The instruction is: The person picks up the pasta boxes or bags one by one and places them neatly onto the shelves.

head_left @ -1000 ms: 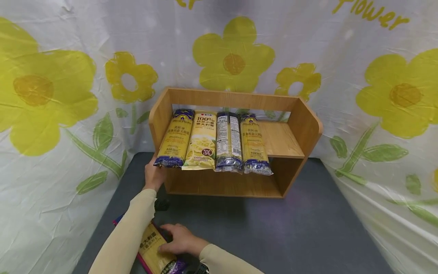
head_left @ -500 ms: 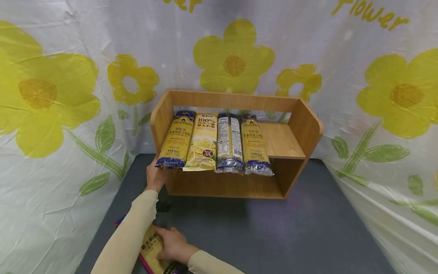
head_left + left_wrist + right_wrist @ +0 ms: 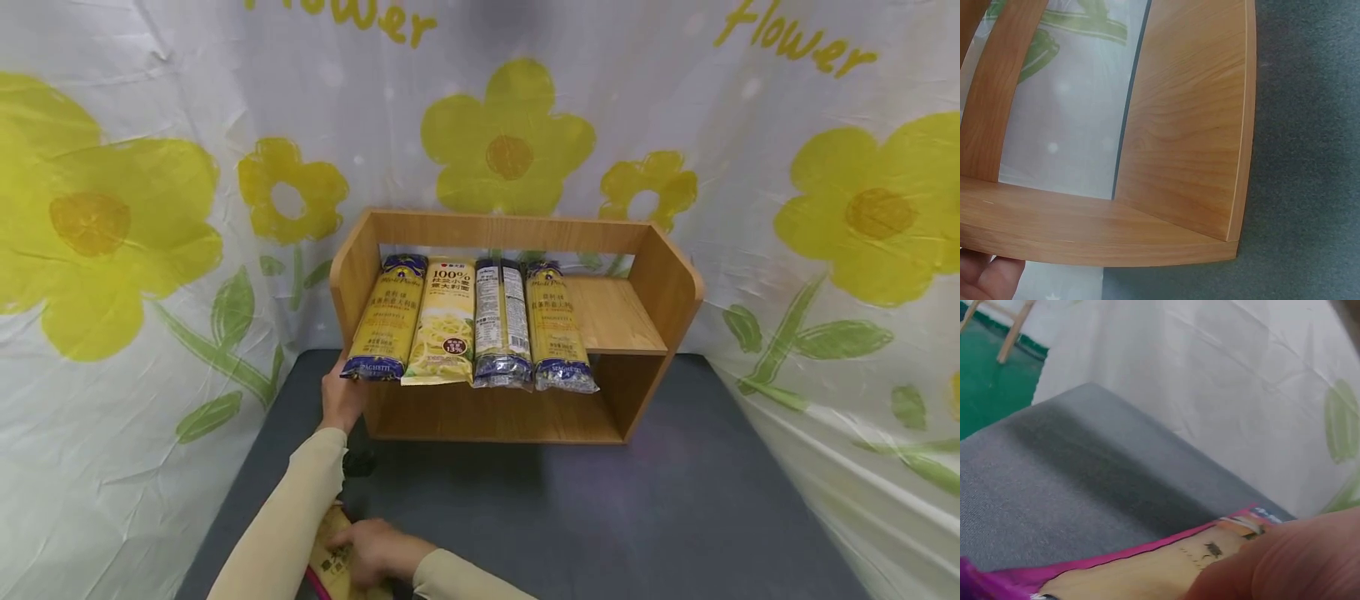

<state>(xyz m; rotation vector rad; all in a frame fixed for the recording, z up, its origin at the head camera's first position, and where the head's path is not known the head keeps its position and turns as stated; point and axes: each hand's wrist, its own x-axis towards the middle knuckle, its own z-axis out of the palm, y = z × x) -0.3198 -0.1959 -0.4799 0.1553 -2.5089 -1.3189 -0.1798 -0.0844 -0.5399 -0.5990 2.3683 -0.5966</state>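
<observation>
In the head view my left hand (image 3: 343,400) grips the left side panel of a wooden shelf (image 3: 495,417), low beside the overhanging packs; its fingertips (image 3: 999,275) show against the panel's outer face in the left wrist view. At the lower left my right hand (image 3: 378,552) holds a pack of spaghetti (image 3: 330,558) with magenta edges. In the right wrist view the pack (image 3: 1141,572) is tilted, with a dark shadow on the table behind it. My left sleeve covers part of this pack in the head view.
Side by side on the upper board lie a yellow-blue spaghetti pack (image 3: 386,321), a cream pasta pack (image 3: 442,321), a dark-ended pack (image 3: 502,321) and another yellow-blue pack (image 3: 558,329). Bare board (image 3: 611,312) shows to their right. A flowered curtain (image 3: 750,208) surrounds the grey table (image 3: 675,517).
My right hand has closed onto the spaghetti pack, which now sits at a different tilt. My left hand keeps its place on the shelf. The head view has shifted slightly.
</observation>
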